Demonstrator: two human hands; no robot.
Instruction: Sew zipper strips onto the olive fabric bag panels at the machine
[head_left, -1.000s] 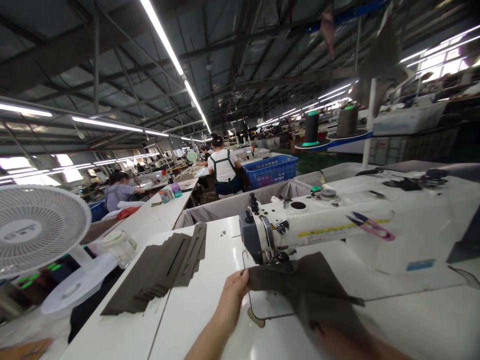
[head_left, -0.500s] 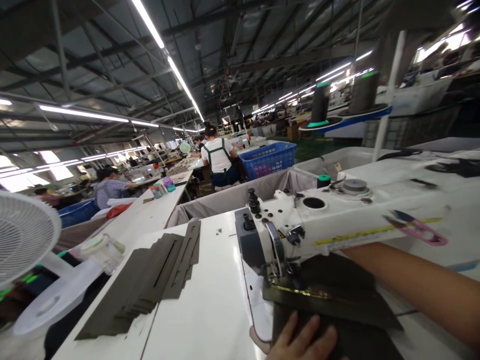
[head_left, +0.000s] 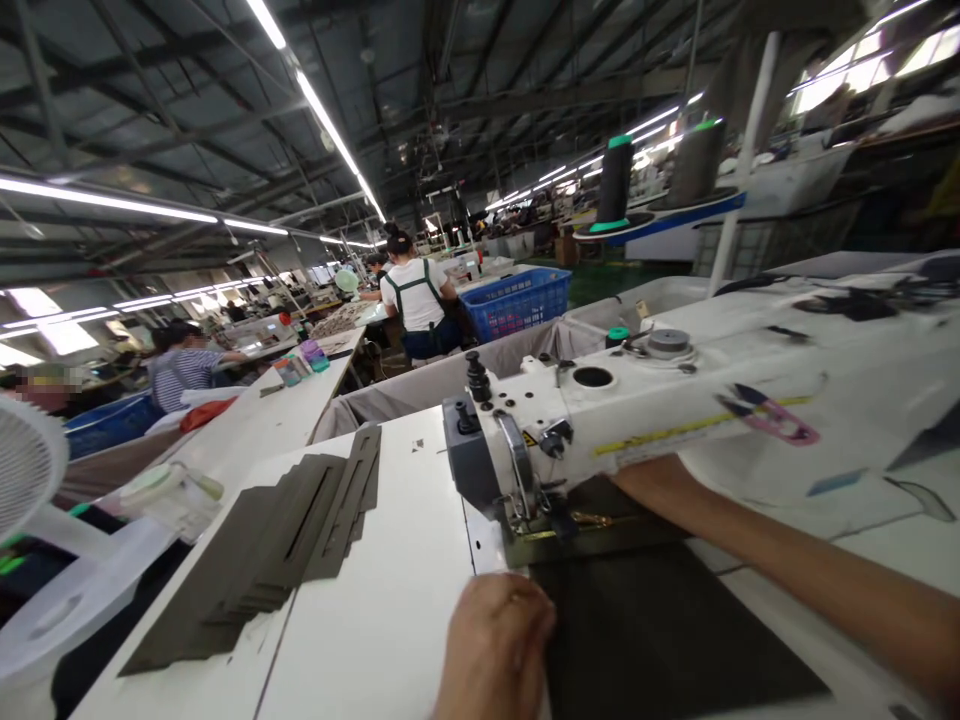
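My left hand [head_left: 499, 640] is closed, knuckles up, at the left edge of a dark olive fabric panel [head_left: 660, 630]; its fingertips are mostly hidden. Under the needle area of a white sewing machine [head_left: 555, 400] lies the panel's far edge, with a gold-coloured zipper [head_left: 592, 519] along it. My right hand is behind the machine head, over the far part of the fabric. Only its forearm and wrist [head_left: 649, 485] show, so its fingers cannot be made out. Pink-handled thread snips [head_left: 780, 420] rest against the machine arm, by a yellow measuring tape [head_left: 660, 437].
Left of the machine, a fanned stack of olive pieces [head_left: 262, 550] lies on the white table [head_left: 375, 630]. A white fan [head_left: 30, 480] stands at far left. Behind are a blue basket [head_left: 517, 300] and several people at other tables. Thread cones [head_left: 615, 185] stand at upper right.
My left hand has gone from fingers spread on the fabric to closed at its left edge. The fabric under the machine now lies flatter, its zipper edge farther back. The view has shifted slightly.
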